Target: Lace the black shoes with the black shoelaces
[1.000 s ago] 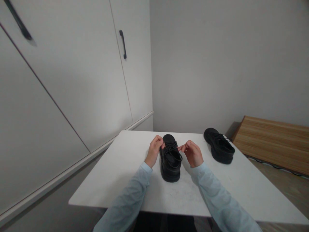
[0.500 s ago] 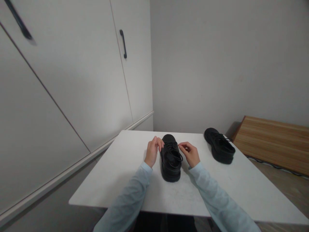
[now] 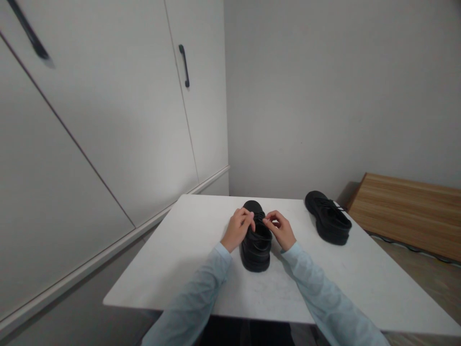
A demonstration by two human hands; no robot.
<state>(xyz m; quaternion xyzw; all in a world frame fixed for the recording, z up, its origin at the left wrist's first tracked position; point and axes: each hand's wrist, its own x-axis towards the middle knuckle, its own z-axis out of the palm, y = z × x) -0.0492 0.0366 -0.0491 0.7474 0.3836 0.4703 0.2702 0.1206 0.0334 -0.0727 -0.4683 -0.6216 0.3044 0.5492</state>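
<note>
A black lace-up leather shoe (image 3: 255, 242) stands near the middle of the white rectangular table (image 3: 180, 259), toe pointing away. The left hand (image 3: 237, 229) and right hand (image 3: 281, 229) meet over its tongue, fingers apparently pinched on the thin black laces (image 3: 260, 222). 1 matching second black shoe (image 3: 328, 223) sits well apart at the table's far right.
</note>
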